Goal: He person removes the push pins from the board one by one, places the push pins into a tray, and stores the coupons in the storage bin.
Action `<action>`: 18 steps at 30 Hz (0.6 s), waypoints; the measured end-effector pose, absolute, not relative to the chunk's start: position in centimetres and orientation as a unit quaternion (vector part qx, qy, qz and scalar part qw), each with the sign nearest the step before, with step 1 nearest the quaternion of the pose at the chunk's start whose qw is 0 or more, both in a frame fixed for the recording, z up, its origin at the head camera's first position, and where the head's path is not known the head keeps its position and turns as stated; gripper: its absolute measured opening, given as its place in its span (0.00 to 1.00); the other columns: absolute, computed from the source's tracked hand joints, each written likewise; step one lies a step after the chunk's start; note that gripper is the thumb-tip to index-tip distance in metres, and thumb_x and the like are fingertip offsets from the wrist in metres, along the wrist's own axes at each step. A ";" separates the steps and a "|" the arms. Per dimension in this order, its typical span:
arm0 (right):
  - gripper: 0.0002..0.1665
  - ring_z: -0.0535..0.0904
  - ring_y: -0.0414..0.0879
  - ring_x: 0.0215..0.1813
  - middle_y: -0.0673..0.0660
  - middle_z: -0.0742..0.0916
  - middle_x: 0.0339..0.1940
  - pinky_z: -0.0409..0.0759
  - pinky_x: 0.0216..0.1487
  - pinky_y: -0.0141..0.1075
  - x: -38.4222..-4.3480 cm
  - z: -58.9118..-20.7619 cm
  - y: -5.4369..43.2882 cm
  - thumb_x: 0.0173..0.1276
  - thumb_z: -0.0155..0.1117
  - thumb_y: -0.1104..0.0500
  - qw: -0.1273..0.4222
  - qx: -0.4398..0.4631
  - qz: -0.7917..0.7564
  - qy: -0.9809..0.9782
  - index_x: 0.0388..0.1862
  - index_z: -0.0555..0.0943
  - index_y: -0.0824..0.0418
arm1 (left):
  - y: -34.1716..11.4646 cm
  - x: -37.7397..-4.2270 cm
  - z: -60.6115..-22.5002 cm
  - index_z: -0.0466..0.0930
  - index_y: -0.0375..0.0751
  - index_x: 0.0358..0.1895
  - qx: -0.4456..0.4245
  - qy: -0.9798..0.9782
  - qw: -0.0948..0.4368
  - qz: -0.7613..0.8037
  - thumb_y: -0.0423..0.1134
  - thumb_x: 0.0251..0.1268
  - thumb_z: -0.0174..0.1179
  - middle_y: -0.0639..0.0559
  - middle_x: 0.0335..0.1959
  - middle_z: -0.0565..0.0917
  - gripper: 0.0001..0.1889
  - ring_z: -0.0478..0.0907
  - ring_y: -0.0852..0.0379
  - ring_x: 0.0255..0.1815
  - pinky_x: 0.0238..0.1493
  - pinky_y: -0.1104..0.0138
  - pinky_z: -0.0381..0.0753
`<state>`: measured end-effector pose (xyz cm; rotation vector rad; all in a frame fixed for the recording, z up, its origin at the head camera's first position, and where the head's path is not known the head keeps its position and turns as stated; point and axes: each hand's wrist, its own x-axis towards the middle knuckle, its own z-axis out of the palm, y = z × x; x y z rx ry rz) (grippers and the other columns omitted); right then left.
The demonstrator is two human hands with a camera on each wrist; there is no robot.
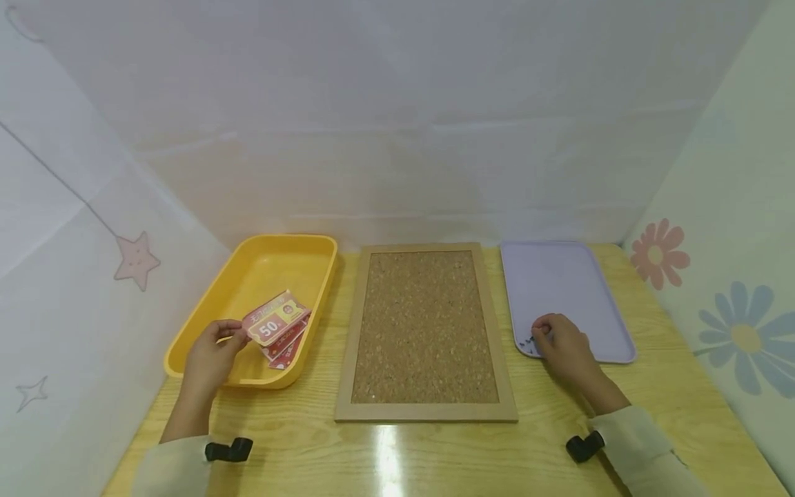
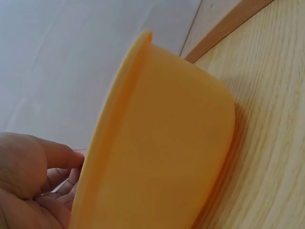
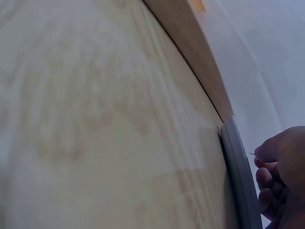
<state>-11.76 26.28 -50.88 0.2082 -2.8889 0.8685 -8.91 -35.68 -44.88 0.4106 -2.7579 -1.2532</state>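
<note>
My left hand [image 1: 211, 355] pinches the near-left corner of a red and yellow coupon [image 1: 271, 323] printed "50", above the yellow bin [image 1: 192, 319]. Beneath it, more red coupons [image 1: 290, 353] lie overlapped in the bin. Over the near-left corner of the lilac tray [image 1: 562, 276], my right hand [image 1: 565, 348] holds a pin between thumb and forefinger. In the right wrist view only the thin point of this pin [image 3: 251, 153] shows; its head is hidden by the fingers. Several small dark pins [image 1: 526, 344] lie in that corner of the tray.
Between bin and tray lies a cork board [image 1: 428, 324] with a wooden frame [image 1: 425, 412]. All stand on a light wooden table [image 1: 298, 442]. White sheeting [image 1: 397, 172] rises behind, and a flower-patterned panel [image 1: 745, 276] borders the right side.
</note>
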 end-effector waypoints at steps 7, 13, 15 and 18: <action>0.10 0.74 0.48 0.37 0.54 0.80 0.36 0.67 0.39 0.48 -11.8 -50.6 26.2 0.75 0.55 0.54 0.049 0.067 0.286 -0.955 0.44 0.78 0.60 | -35.7 -8.7 -44.8 0.72 0.38 0.58 0.128 -0.917 0.046 -0.376 0.52 0.74 0.50 0.38 0.54 0.77 0.22 0.77 0.38 0.55 0.41 0.62 0.78; 0.13 0.76 0.49 0.39 0.55 0.81 0.37 0.68 0.39 0.50 -11.7 -50.6 26.1 0.75 0.55 0.53 0.043 0.066 0.282 -0.956 0.47 0.79 0.61 | -35.8 -8.5 -44.6 0.74 0.39 0.56 0.113 -0.928 0.071 -0.347 0.52 0.75 0.47 0.39 0.48 0.81 0.21 0.80 0.40 0.49 0.29 0.71 0.75; 0.15 0.76 0.50 0.41 0.55 0.81 0.39 0.68 0.40 0.51 -11.7 -50.6 26.2 0.75 0.55 0.52 0.043 0.071 0.279 -0.957 0.48 0.79 0.61 | -35.7 -8.5 -44.4 0.74 0.39 0.55 0.115 -0.927 0.086 -0.346 0.53 0.75 0.47 0.38 0.47 0.82 0.21 0.80 0.40 0.48 0.25 0.68 0.76; 0.17 0.77 0.51 0.43 0.55 0.82 0.40 0.68 0.41 0.53 -11.9 -50.5 26.2 0.75 0.54 0.51 0.054 0.079 0.275 -0.957 0.51 0.80 0.60 | -35.2 -8.5 -43.8 0.74 0.39 0.56 0.115 -0.926 0.101 -0.345 0.54 0.76 0.45 0.39 0.47 0.83 0.22 0.79 0.40 0.50 0.28 0.61 0.78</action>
